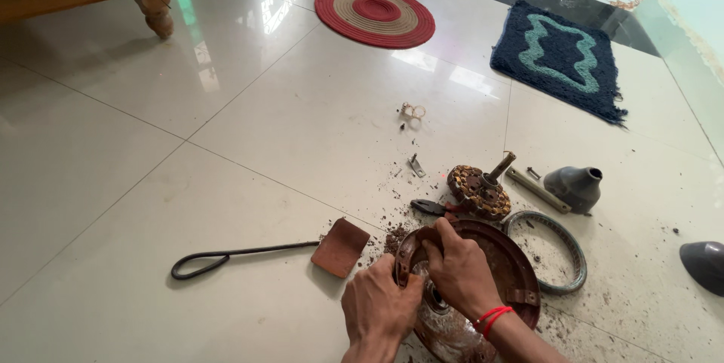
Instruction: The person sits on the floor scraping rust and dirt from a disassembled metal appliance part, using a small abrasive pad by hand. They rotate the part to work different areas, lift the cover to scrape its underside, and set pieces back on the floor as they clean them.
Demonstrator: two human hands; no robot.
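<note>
A round, rust-brown motor housing (520, 272) lies flat on the pale tiled floor (226, 144) at the lower middle of the view, its open face up, so it has no long axis to speak of. Both hands work at its left rim. The left hand (379, 304) is curled shut around the edge of the housing, fingers wrapped over a curved brown piece there. The right hand (458, 266), with a red thread at the wrist, also grips closed on that rim, fingers bent down over it. Just right of the housing lies one grey metal ring (562, 246), touching or nearly touching it. Above sits one wound stator (479, 189) with its shaft tilted up to the right, near one grey cone-shaped cover (575, 186). To the left lies one flat scraper (256, 251) with a looped wire handle, its long axis running left to right. Farther off are two mats: one round red mat (375, 14) and one dark blue mat (559, 58).
</note>
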